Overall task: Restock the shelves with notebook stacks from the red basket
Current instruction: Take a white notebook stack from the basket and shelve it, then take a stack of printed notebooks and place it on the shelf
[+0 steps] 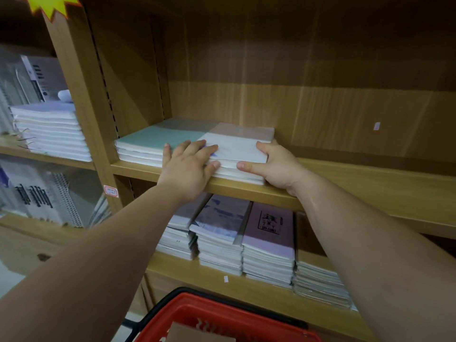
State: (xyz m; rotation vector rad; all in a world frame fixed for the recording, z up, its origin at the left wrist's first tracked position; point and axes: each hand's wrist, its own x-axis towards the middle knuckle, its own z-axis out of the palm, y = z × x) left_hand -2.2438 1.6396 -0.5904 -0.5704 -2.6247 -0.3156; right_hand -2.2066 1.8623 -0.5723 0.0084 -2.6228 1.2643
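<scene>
1. The left hand (190, 164) lies flat, fingers straight, on top of the notebook stack (237, 144).
2. The right hand (274, 166) grips the stack's right front corner.
3. The stack rests on the upper shelf (370, 183).
4. The red basket (209, 309) sits below.

At frame centre a notebook stack (237, 146) lies on the middle shelf (370, 183). The left hand (190, 169) presses flat on its top, fingers (167, 150) spread, while the right hand (276, 166) grips its right front corner. Beneath, further stacks (266, 240) sit above the red basket (209, 309) at the bottom edge
</scene>
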